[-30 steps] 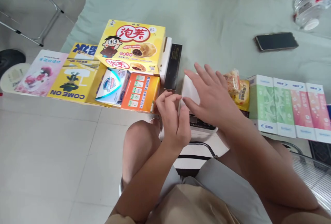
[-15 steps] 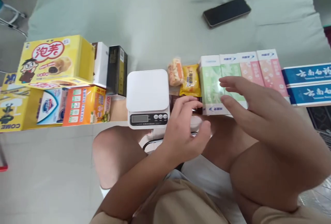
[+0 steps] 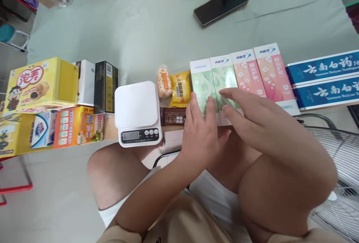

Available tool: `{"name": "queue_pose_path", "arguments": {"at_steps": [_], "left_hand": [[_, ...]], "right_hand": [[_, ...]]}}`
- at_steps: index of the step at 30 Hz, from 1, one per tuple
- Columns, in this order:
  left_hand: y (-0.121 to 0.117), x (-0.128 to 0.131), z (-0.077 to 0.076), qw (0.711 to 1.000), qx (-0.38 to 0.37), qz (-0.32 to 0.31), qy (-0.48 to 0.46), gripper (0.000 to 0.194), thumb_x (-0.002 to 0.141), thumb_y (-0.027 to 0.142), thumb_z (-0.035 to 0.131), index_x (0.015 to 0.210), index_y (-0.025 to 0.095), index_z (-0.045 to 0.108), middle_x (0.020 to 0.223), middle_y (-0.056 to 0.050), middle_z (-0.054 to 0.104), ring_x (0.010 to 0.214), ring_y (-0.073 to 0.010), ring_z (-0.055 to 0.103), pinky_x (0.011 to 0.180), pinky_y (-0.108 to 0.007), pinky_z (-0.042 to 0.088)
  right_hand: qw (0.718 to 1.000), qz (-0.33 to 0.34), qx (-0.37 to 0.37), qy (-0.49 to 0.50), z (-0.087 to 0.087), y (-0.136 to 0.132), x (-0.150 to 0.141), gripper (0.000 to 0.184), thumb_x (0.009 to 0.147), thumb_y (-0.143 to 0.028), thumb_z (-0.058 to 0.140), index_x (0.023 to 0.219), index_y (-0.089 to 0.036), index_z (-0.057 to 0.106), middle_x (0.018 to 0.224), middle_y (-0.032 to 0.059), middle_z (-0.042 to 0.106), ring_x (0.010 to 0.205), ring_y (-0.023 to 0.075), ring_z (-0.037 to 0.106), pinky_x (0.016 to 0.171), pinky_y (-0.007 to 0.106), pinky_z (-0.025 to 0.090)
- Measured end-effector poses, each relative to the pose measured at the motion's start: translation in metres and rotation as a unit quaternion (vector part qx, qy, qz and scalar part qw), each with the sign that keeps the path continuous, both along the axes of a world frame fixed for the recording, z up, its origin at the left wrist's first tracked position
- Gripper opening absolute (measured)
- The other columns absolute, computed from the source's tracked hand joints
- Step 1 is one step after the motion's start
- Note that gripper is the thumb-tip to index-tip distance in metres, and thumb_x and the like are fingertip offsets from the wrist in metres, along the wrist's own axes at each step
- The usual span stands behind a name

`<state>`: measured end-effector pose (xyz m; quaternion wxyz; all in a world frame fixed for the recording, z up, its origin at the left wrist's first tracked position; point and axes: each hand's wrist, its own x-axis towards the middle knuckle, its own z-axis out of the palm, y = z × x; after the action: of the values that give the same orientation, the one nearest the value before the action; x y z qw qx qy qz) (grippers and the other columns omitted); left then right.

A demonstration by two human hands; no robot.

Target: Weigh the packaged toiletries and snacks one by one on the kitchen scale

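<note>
My left hand (image 3: 199,134) is open, its fingers stretched over the lower end of two green-and-white toothpaste boxes (image 3: 202,82); whether it touches them I cannot tell. My right hand (image 3: 252,121) is also open, thumb and forefinger apart, just above the green boxes and the pink boxes (image 3: 270,72). Left of my left hand lies a dark brown snack packet (image 3: 173,116). Behind that packet are a yellow soap packet (image 3: 180,88) and a clear-wrapped snack (image 3: 164,82). A white kitchen scale (image 3: 136,104) stands further left, its platform bare.
Two blue boxes (image 3: 331,69) lie at the right. On the left stand a yellow puff box (image 3: 36,84), a black box (image 3: 106,85), an orange box (image 3: 74,127) and several others. A phone (image 3: 221,6) lies further back, and a fan (image 3: 336,160) stands at lower right.
The view has swung right, so the table's things appear further left. My left hand has shifted right, from beside the scale to the green boxes, uncovering the brown packet. My right hand stays open.
</note>
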<state>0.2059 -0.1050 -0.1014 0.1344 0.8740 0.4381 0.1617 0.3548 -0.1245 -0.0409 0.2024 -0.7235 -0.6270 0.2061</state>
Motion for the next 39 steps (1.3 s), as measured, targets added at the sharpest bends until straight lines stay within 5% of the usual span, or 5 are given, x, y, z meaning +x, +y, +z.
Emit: {"name": "queue_pose_path", "arguments": {"at_steps": [5,16,25,31,39], "left_hand": [[-0.001,0.003,-0.014,1.000,0.001,0.020,-0.001,0.081,0.092,0.032,0.078,0.157,0.010,0.035,0.165,-0.041,0.031,0.151,-0.0532,0.047,0.115,-0.066,0.050],[-0.003,-0.011,-0.021,0.992,0.026,0.026,-0.124,0.071,0.094,0.019,0.063,0.157,0.005,0.036,0.162,-0.038,0.040,0.155,-0.0452,0.047,0.116,-0.057,0.054],[-0.004,-0.019,0.020,0.965,0.127,0.024,-0.229,0.059,0.100,0.026,0.062,0.152,0.007,0.043,0.161,-0.033,0.046,0.158,-0.0362,0.046,0.123,-0.048,0.051],[0.007,-0.084,0.051,0.978,0.073,0.075,-0.179,0.066,0.100,0.041,0.068,0.157,0.022,0.041,0.172,-0.021,0.039,0.161,-0.0325,0.042,0.122,-0.044,0.054],[0.023,-0.174,0.024,0.979,-0.028,0.131,-0.152,0.064,0.103,0.050,0.060,0.158,0.021,0.044,0.171,-0.022,0.042,0.155,-0.0357,0.051,0.111,-0.048,0.060]], "right_hand": [[0.999,0.045,0.003,-0.022,-0.001,0.000,-0.003,0.048,0.099,-0.028,0.033,0.124,-0.013,0.072,0.124,0.0164,0.078,0.125,0.0345,0.072,0.110,0.055,0.058],[0.997,0.001,-0.069,-0.016,0.007,0.005,-0.010,0.058,0.095,-0.038,0.035,0.135,-0.014,0.070,0.133,0.0166,0.075,0.134,0.0363,0.067,0.118,0.061,0.051],[0.998,-0.013,0.057,0.021,0.040,-0.006,-0.028,0.056,0.099,-0.045,0.050,0.146,-0.018,0.062,0.138,0.0128,0.074,0.121,0.0308,0.075,0.099,0.048,0.065],[0.992,0.068,0.103,0.038,0.047,0.006,-0.085,0.056,0.100,-0.036,0.051,0.153,-0.021,0.057,0.161,0.0096,0.058,0.154,0.0309,0.052,0.113,0.049,0.060],[0.984,0.163,-0.012,0.070,0.009,0.040,-0.170,0.067,0.099,-0.039,0.046,0.159,-0.010,0.051,0.170,0.0232,0.040,0.154,0.0358,0.052,0.114,0.057,0.056]]}}
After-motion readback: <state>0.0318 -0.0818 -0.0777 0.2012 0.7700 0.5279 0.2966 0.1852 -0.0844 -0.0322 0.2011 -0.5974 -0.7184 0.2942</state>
